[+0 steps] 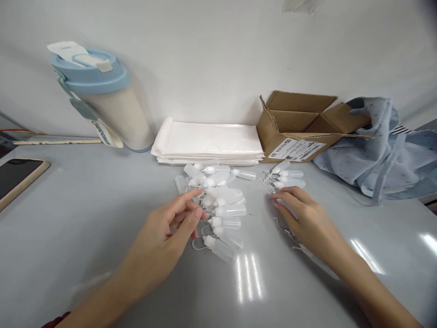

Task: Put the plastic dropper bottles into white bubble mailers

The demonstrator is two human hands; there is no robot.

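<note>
My left hand [174, 225] hovers at the left edge of a pile of small clear plastic dropper bottles [228, 211] with white caps and thin white loops. Its fingers are bent, with the thumb apart from the index finger, and nothing shows between them. My right hand [305, 216] is low over the table, fingertips down and slightly apart, just in front of a smaller group of the same bottles [292, 174]. Under the right hand and wrist lie a thin white cord [282, 228] and a whitish item, mostly hidden.
Behind the bottles lies a stack of white padded envelopes [215, 136]. An open cardboard box [297, 146] stands right of it, beside bluish-grey cloth [362, 159]. A tumbler with a blue lid [112, 100] stands back left; a phone [20, 177] lies at the left edge.
</note>
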